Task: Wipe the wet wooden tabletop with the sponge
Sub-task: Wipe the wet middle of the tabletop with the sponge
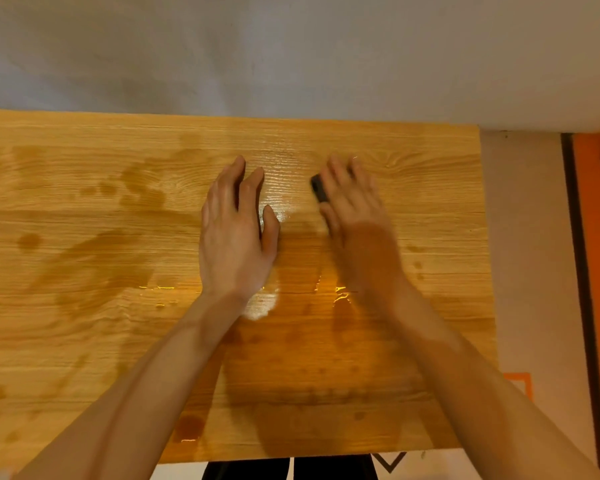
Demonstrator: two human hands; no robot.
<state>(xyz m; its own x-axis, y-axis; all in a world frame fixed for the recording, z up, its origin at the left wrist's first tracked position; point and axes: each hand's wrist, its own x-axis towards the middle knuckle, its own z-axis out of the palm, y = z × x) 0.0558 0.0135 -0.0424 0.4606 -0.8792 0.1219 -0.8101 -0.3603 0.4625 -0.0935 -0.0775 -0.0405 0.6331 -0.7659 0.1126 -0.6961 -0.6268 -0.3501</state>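
The wooden tabletop (84, 209) fills most of the head view, with dark wet patches on its left half and shiny water near the middle and front. My right hand (354, 216) presses flat on a dark sponge (318, 188), of which only the left edge shows from under the fingers. It looks blurred. My left hand (236, 233) lies flat on the wood just left of it, fingers slightly apart, holding nothing.
A pale wall (291, 53) runs along the table's far edge. The table's right edge ends at a light floor (530, 254) with an orange strip (596, 271) and a dark cable at the far right. The near edge lies below my forearms.
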